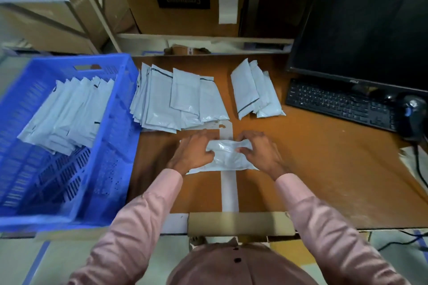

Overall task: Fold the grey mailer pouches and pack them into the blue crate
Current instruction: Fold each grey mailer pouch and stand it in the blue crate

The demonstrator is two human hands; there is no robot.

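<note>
Hands (193,151) (259,152) (both) on pouch (225,154)

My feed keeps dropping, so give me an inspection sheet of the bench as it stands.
Surface: brown desk with a pale tape strip down the middle.
Job's things: blue crate on the left holds a row of pouches; flat pile beside it; smaller pile further right; one pouch under the hands.
Clutter: keyboard, monitor, scanner.
Grippers: left hand and right hand both grip the pouch.
Cables: black cable at the right edge.
Surroundings: cardboard boxes on shelves behind.
</note>
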